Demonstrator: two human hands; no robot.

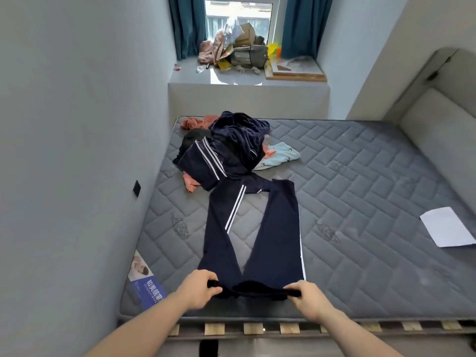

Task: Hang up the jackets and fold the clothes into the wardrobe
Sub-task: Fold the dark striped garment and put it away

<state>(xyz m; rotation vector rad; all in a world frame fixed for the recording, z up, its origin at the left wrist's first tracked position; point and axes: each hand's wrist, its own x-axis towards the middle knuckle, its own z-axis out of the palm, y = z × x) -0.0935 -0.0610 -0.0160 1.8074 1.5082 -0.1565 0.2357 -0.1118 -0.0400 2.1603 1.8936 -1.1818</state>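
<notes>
Where the grey wall (64, 150) meets the bed on the left, a blue label (145, 286) sits on the corner of the grey quilted mattress (360, 176). Left hand (198, 288) pinches the left end of the waistband of a pair of navy trousers (273, 228), fingers curled over the fabric, thumb beneath. Trousers lie flat on the mattress, waistband at the near edge, legs spread apart and running away from the person; white stripes down the outer seams. Far ends of the legs reach a heap of clothes (231, 148): dark navy velvet pieces with white stripes on top, a black item, orange-pink cloth and a pale blue garment (280, 155) poking out at its right. Right hand (306, 297) pinches the right end of the waistband in the same manner. Wooden slats (252, 328) show below the near mattress edge. Further right, a white sheet of paper (447, 226) lies on the mattress, well apart from the trousers. Behind, a window ledge (239, 78) holds cluttered boxes and bags between teal curtains (300, 24).
</notes>
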